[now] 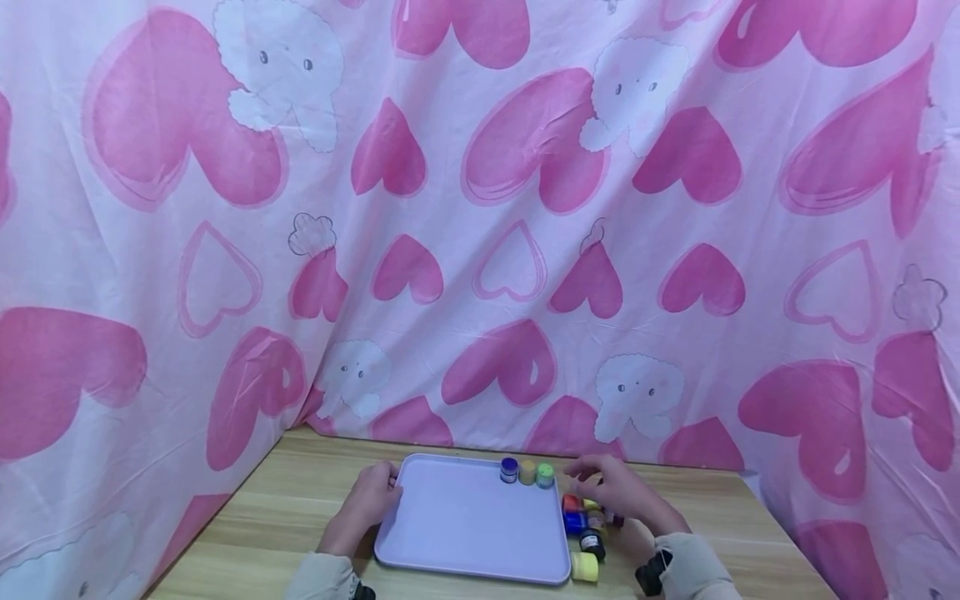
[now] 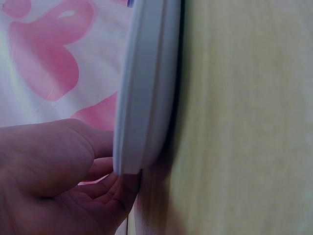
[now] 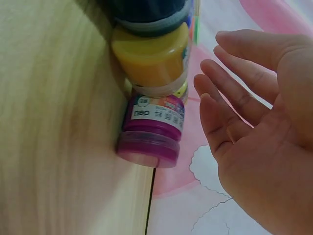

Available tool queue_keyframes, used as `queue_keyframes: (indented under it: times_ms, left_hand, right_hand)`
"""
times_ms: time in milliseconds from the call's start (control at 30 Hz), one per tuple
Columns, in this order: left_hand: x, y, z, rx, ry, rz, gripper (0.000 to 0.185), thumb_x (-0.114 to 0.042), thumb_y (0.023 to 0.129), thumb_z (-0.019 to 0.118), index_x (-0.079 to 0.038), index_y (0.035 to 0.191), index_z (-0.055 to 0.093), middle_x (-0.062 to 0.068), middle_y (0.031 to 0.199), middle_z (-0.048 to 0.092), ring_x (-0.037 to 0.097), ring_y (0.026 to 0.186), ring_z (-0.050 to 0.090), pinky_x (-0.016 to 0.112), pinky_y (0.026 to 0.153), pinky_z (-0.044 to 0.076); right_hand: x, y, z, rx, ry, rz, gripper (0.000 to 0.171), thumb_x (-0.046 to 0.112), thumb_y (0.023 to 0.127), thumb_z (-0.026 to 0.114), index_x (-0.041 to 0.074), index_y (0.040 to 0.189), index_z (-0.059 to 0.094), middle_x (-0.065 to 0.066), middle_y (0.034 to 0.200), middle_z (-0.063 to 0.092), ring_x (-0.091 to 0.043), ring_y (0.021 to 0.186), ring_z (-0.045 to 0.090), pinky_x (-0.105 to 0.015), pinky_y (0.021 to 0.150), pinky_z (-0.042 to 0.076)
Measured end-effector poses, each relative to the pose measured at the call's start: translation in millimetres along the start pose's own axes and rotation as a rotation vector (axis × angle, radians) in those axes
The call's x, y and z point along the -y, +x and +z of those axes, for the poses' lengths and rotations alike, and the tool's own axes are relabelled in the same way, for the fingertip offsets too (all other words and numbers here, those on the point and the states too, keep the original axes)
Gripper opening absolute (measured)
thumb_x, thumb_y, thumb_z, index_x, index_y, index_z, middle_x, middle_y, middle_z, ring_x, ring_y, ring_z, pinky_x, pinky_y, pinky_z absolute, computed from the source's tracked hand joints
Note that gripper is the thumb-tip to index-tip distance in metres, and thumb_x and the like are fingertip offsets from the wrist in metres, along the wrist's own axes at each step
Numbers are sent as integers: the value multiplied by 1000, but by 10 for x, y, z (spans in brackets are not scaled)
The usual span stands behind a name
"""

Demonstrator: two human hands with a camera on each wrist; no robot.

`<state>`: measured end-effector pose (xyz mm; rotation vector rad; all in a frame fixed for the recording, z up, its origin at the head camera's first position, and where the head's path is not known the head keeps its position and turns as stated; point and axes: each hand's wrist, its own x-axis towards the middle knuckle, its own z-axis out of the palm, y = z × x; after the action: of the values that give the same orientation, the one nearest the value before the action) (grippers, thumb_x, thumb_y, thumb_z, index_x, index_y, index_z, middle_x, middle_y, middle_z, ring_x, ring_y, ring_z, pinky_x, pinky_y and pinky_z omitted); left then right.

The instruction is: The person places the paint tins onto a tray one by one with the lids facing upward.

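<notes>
The left hand [image 1: 375, 498] grips the left edge of a pale lilac tray [image 1: 472, 525] lying on the table. In the left wrist view, thumb and fingers close around the tray's rim [image 2: 142, 88]. On the tray's far right corner stand a purple paint jar [image 1: 509, 471], an ochre one [image 1: 528, 472] and a green one [image 1: 545, 476]. The right hand [image 1: 618, 487] hovers over more jars right of the tray, fingers apart and holding nothing. In the right wrist view, a magenta jar [image 3: 151, 149] and an orange-yellow jar [image 3: 151, 61] are beside that hand.
Along the tray's right side lie a red jar [image 1: 572, 503], a blue jar [image 1: 575, 523], a black jar [image 1: 592, 546] and a yellow jar [image 1: 585, 567]. The wooden table [image 1: 720, 533] ends at a pink heart-print curtain [image 1: 495, 250] behind and at the sides.
</notes>
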<state>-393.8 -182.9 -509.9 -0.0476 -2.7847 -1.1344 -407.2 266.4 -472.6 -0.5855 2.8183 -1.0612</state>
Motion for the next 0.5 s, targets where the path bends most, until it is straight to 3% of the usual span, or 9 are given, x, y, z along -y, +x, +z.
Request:
queue_keyframes:
  times_ms: [300,500]
  left_hand:
    - [-10,-6,-3,7,-2,-8,17,2,96,71,9,112,70,10,93,66,21,85,62,37,75,60]
    - [5,-4,-10,-6,9,21,17,3,95,72,9,110,70,10,93,66,21,86,63,38,76,60]
  right_hand:
    - [-38,-73,42,37,26,46,27,26,101,78,18,127,77,-2,123,74,-26,114,64,-52,95,61]
    - [-42,-107,66,57,6,53,22,22,99,79,23,121,78,2,120,74,-26,115,63,-62,101,56]
